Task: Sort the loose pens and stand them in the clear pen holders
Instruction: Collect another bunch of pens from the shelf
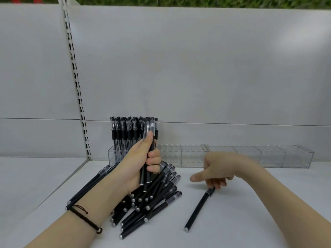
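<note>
Pens [145,176] upright in left hand [141,161]

1. Bright, even, diffuse light fills the scene; the white counter [250,215] and the grey back panel [197,68] look pale and low in contrast.
2. A soft, brighter patch glows on the back panel at upper right, with no hard glare.
3. Shadows are faint and soft-edged: a dim smudge lies on the counter under the right hand [220,169], another beneath the loose pens [154,201].
4. Small glints mark the metal ends of the loose pens.
5. The right hand is smeared by motion blur; the left hand [138,163] and its bundle of pens [144,176] are sharp.
6. Wide-angle distortion bows the slotted upright [75,77] and curves the panel seams towards the edges.
7. The clear pen holders [268,156] at right look hazy, their edges barely traced.
</note>
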Tool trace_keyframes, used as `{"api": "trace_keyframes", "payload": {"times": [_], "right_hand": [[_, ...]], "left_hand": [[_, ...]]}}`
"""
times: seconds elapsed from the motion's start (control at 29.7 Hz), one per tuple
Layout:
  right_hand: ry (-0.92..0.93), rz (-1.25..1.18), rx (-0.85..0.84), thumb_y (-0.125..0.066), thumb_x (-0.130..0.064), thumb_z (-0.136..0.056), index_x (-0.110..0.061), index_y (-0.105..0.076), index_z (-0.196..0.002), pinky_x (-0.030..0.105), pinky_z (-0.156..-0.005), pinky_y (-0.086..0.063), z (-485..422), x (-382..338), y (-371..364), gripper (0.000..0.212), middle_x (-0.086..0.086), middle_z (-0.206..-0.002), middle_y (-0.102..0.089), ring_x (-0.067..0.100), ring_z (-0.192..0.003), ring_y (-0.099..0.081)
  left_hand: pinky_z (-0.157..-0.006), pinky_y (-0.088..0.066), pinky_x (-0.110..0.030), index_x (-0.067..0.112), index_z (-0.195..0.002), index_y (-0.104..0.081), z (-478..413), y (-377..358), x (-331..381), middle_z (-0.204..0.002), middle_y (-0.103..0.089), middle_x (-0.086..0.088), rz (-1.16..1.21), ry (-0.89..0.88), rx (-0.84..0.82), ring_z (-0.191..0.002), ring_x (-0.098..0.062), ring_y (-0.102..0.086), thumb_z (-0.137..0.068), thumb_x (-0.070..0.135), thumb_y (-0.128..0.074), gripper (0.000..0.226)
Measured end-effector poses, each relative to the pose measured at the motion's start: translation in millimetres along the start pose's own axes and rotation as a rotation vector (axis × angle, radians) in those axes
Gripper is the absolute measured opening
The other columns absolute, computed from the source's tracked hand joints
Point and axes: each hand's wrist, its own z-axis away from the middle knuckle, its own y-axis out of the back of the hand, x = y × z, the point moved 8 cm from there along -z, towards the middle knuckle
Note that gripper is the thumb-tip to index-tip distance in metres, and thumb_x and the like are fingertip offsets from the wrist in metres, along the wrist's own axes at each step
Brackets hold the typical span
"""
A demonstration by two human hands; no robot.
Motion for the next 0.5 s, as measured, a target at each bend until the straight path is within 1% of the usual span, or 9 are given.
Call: {"api": "trace_keyframes", "payload": {"times": [0.1, 0.17, 0.24, 0.3, 0.37, 0.44, 0.5], "right_hand": [[0.007, -0.036, -0.067, -0.069, -0.054, -0.080, -0.017, -0.064, -0.062, 0.020, -0.045, -0.032, -3.8, -4.5, -10.1, 0.042, -0.005, -0.055, -0.064, 0.008, -0.045, -0.052], [0.020, -0.075, -0.044, -0.074, -0.046, -0.078, -0.017, -0.062, -0.061, 0.019, -0.044, -0.031, -8.1, -7.9, -13.0, 0.035, -0.002, -0.059, -0.066, 0.008, -0.047, -0.054], [0.040, -0.107, 0.011, -0.075, -0.039, -0.078, -0.017, -0.059, -0.062, 0.017, -0.043, -0.033, -12.4, -11.5, -13.8, 0.031, -0.002, -0.062, -0.068, 0.007, -0.047, -0.056], [0.066, -0.162, 0.067, -0.076, -0.033, -0.079, -0.016, -0.058, -0.069, 0.015, -0.042, -0.035, -15.8, -15.8, -13.7, 0.026, -0.002, -0.061, -0.067, 0.008, -0.046, -0.057], [0.079, -0.236, 0.111, -0.077, -0.023, -0.078, -0.015, -0.057, -0.081, 0.015, -0.040, -0.037, -18.1, -18.2, -13.3, 0.023, 0.000, -0.058, -0.064, 0.009, -0.044, -0.056], [0.091, -0.333, 0.146, -0.076, -0.015, -0.077, -0.013, -0.056, -0.093, 0.017, -0.040, -0.039, -20.4, -18.5, -12.0, 0.025, 0.001, -0.056, -0.061, 0.011, -0.041, -0.054], [0.124, -0.482, 0.177, -0.075, -0.012, -0.079, -0.011, -0.058, -0.099, 0.020, -0.042, -0.042, -22.6, -18.0, -7.5, 0.026, 0.003, -0.059, -0.060, 0.014, -0.046, -0.054]], "left_hand": [[-0.032, -0.020, -0.014, 0.020, -0.074, -0.032, 0.5, 0.2, -1.2, -0.054, -0.027, 0.006, -0.005, 0.006, 0.010, -0.039, -0.004, -0.021, -0.091, 0.049, -0.049, 0.038], [-0.032, -0.019, -0.014, 0.021, -0.074, -0.031, 1.4, 0.2, -0.9, -0.054, -0.027, 0.007, -0.008, 0.003, 0.018, -0.039, -0.004, -0.021, -0.090, 0.049, -0.050, 0.038], [-0.032, -0.020, -0.014, 0.021, -0.075, -0.031, 1.9, 1.0, -0.6, -0.054, -0.027, 0.006, -0.013, -0.003, 0.028, -0.039, -0.004, -0.021, -0.091, 0.049, -0.050, 0.037], [-0.032, -0.020, -0.014, 0.020, -0.075, -0.033, 1.2, 2.2, -1.3, -0.055, -0.028, 0.006, -0.019, -0.005, 0.038, -0.040, -0.005, -0.022, -0.091, 0.048, -0.050, 0.036], [-0.032, -0.022, -0.015, 0.017, -0.078, -0.041, -0.4, 3.1, -2.7, -0.055, -0.029, 0.006, -0.031, -0.007, 0.045, -0.041, -0.005, -0.023, -0.092, 0.044, -0.052, 0.032], [-0.033, -0.024, -0.015, 0.013, -0.087, -0.049, -2.0, 3.3, -4.3, -0.054, -0.033, 0.006, -0.038, -0.009, 0.037, -0.041, -0.005, -0.027, -0.093, 0.035, -0.054, 0.023], [-0.034, -0.027, -0.015, 0.010, -0.091, -0.051, -2.4, 2.4, -6.7, -0.055, -0.038, 0.004, -0.030, 0.009, 0.015, -0.042, -0.005, -0.032, -0.094, 0.027, -0.054, 0.017]]}}
